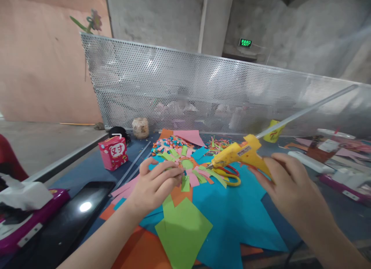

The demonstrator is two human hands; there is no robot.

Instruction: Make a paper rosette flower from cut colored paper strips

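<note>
Flower [188,164] lies on paper [226,215]; right of it, my right hand [292,184] grips the glue gun [236,154]; at its left, my left hand [158,182] curls, its hold unclear. Keeping that hand off the nozzle [210,166] seems best.

Paper flower [188,164]: partly covered by left fingers [168,172]. Scissors [232,181]: blades hidden. Glue gun [232,154]: label [244,150] print too small to read. Power strip [48,212]: cut off, left edge. Person [182,105] behind mesh [130,76]: blurred.

Left fingers [165,175] bent, right fingers [277,169] curled
</note>
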